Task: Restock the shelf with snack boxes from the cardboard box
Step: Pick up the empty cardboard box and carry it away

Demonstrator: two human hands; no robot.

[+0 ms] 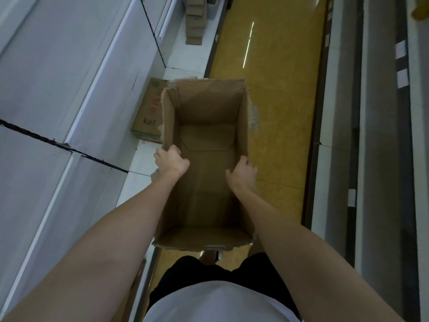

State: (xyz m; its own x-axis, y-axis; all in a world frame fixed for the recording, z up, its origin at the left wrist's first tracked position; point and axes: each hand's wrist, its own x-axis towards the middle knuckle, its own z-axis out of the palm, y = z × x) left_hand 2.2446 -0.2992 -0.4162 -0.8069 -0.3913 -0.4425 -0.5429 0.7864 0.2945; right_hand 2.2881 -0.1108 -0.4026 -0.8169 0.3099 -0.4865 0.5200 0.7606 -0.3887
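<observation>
Empty brown corrugated cardboard box [204, 163], open at the top, held up in a shop aisle over the glossy yellow tiled floor [274, 89].

Left hand [170, 160] clamped over the box's left wall rim, right hand [242, 174] wrapped over the right wall rim, both grasping firmly. Bare bottom visible inside, no snack boxes left there. White metal shelf [58, 89] just to the left, surfaces in view bare; restocked goods not visible from this angle. Printed flat carton [148, 115] lying on the lowest ledge beside the box. Judging by the emptied box: unloading apparently finished, only disposal or a fresh box remaining.
</observation>
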